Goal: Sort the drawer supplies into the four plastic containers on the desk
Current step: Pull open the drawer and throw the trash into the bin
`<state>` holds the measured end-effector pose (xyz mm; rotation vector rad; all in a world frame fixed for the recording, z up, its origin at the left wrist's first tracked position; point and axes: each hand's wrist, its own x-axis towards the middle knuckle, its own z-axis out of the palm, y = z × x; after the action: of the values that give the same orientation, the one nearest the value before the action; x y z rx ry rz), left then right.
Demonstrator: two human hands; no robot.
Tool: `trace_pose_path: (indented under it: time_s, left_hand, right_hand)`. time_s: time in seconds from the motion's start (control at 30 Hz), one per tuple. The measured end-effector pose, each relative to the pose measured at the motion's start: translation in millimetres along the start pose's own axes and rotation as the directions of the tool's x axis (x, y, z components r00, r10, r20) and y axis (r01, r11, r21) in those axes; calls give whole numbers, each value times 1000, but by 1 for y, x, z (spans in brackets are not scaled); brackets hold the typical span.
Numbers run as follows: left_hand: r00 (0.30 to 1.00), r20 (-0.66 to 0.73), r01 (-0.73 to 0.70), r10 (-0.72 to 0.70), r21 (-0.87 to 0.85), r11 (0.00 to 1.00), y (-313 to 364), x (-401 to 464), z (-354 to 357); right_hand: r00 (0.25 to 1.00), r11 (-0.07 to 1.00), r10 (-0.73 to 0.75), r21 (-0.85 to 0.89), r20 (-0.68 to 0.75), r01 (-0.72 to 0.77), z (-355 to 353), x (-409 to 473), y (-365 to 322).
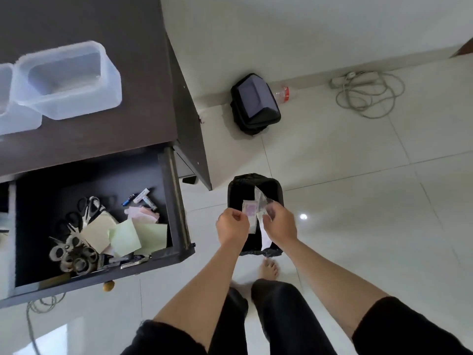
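Black-lined bin (256, 185) on the tiled floor (358, 201), directly beneath both hands. I log the left hand (232, 226) pinching a small purple-printed slip (250, 210); the right hand (280, 222) is curled round crumpled white paper scraps (261, 198), possibly receipts, the print being too blurred to read. Open drawer (174, 201) to the left holds scissors (88, 208), pastel sticky notes (125, 238), batteries (143, 197) and tape rolls (74, 257). Clear plastic containers (69, 78) stand on the dark desk (115, 139) above it, only two in view. Second black bin (253, 103) and coiled power strip (366, 90) lie by the wall.
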<state>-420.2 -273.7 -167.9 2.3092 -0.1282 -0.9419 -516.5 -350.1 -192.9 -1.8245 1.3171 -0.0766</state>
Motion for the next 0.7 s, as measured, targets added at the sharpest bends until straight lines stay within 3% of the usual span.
trace_pose_path:
  time_s: [0.13,0.33,0.7]
  left_hand:
    - [993,-16,116,-116,3,993,-38,43,47]
    - [989,84,117,-121,47,992,-81,87,80]
    - [980,170,84,-102,111,990,-81,52,53]
  right_hand:
    - [993,993,120,5,-7,-120,40,38,46]
    - [981,980,192,46,-11,-192,84,74,84]
    - [959,967,253,-32,125,-251,69,38,72]
